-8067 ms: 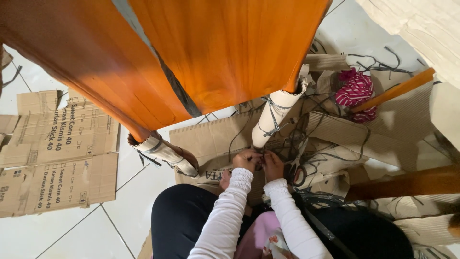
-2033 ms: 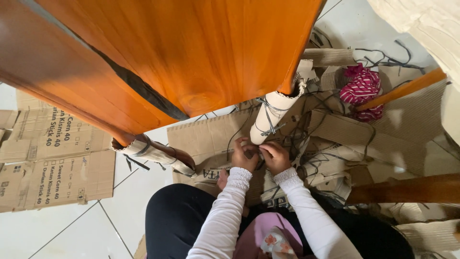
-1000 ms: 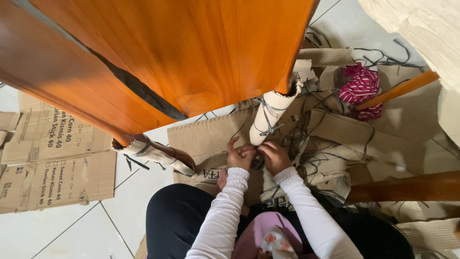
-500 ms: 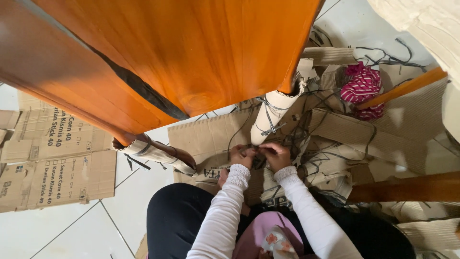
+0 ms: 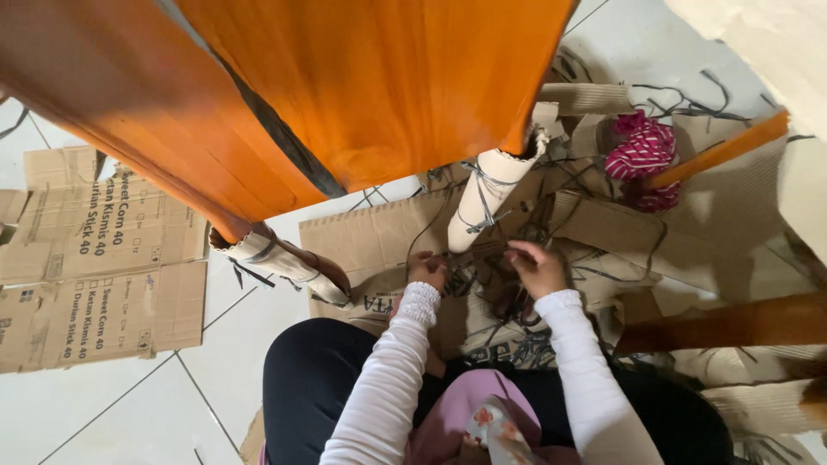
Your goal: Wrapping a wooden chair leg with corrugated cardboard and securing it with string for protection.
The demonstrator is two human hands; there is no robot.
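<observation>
My left hand (image 5: 428,270) and my right hand (image 5: 536,266) are low in front of my knees, each pinching a thin dark string (image 5: 476,255) stretched between them. The string lies in a tangle of dark strings (image 5: 517,297) on brown cardboard sheets (image 5: 370,237). Just beyond my hands a furniture leg wrapped in pale cardboard (image 5: 488,194) and tied with string rises to a large orange wooden panel (image 5: 362,77). A second wrapped leg (image 5: 280,258) stands to the left.
Flattened printed cardboard boxes (image 5: 95,258) lie on the white tiled floor (image 5: 103,405) at left. A pink striped cloth bundle (image 5: 642,155) and an orange wooden stick (image 5: 719,151) lie at right. A brown wooden bar (image 5: 732,323) runs by my right knee.
My hands have moved apart, the left toward the left and the right toward the right, drawing the string out between them. The view has shifted slightly.
</observation>
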